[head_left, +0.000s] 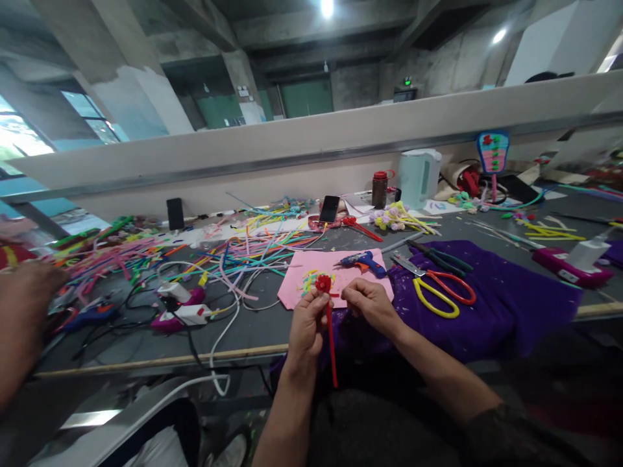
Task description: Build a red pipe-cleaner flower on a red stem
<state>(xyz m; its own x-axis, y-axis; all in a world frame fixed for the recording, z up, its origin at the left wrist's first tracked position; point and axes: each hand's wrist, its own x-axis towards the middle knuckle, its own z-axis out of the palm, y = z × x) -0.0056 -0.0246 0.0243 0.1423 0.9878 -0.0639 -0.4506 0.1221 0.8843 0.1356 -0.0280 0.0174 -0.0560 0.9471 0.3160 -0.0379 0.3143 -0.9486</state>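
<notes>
Forearms [292, 402] angle inward, left hand [306, 319] pinching red flower [323, 283], right hand [372, 305] curled, contents unclear.

- On table [263, 351], front centre: sheet [291, 288], with glue gun [372, 264] on far right part.
- Over sheet: left hand [308, 319] around flower [323, 283] stem; right hand [370, 305] just beside, to the right.
- Right of sheet: cloth [511, 292]; on it scissors [420, 275], with pliers [440, 255] behind.
- Left: pipe cleaners [263, 250]; nearer, power strips [182, 318].
- Behind sheet: phone [329, 209]; rightward, bottle [379, 191], then kettle [413, 178], before partition [292, 165].
</notes>
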